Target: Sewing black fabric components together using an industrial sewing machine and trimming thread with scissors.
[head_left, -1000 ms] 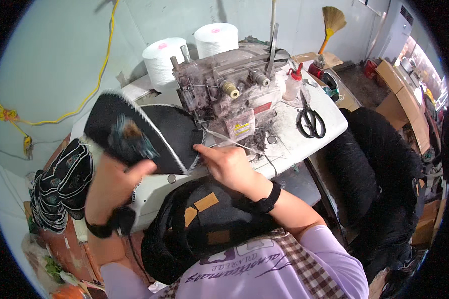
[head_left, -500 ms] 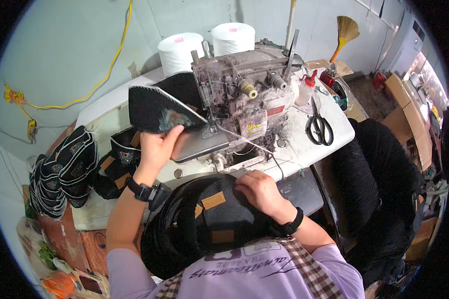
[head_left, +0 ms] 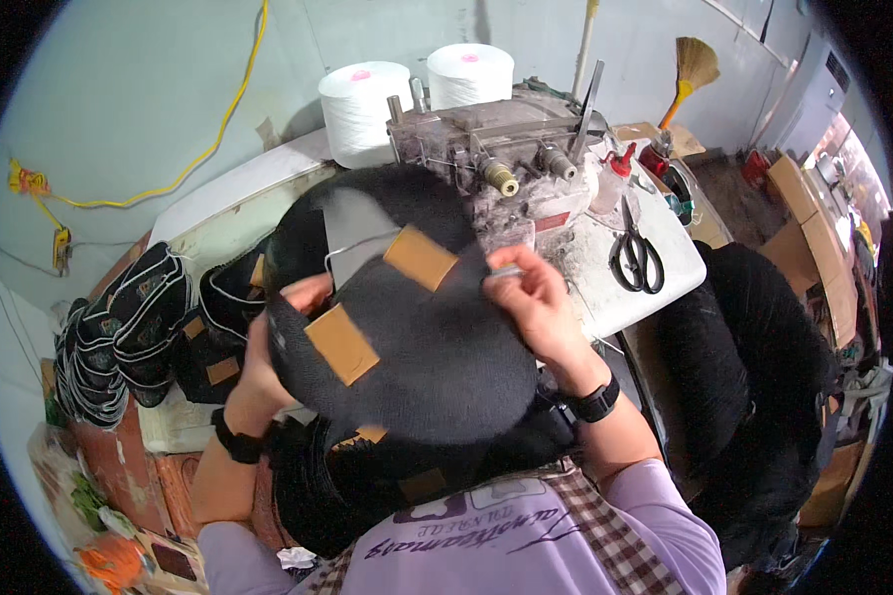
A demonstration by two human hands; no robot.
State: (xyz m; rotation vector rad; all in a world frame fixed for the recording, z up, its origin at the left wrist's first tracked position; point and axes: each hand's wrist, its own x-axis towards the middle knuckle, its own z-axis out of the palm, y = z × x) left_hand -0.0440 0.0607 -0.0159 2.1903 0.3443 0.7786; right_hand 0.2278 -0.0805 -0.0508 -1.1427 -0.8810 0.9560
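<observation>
Both my hands hold up a wide, curved black fabric piece (head_left: 427, 347) with two tan rectangular patches on it. My left hand (head_left: 266, 362) is closed around its left edge, with the fingers partly behind it. At the right edge, my right hand (head_left: 538, 302) pinches the fabric between thumb and fingers. The piece hides the front of a lint-covered sewing machine (head_left: 466, 149). Below it, a stack of similar black pieces (head_left: 308, 486) rests on my lap, largely covered.
Black embroidered pieces with white-stitched edges (head_left: 134, 327) lie piled at the table's left. Black-handled scissors (head_left: 637, 263) and a red-capped bottle (head_left: 613, 183) are on the right. Two white thread cones (head_left: 365, 114) stand behind the machine. Black bundles (head_left: 764, 377) stand at the right.
My left hand has left the embroidered piece at the machine and come down to the fabric. The right hand has risen from the lap stack, and a patched piece is now lifted between both hands.
</observation>
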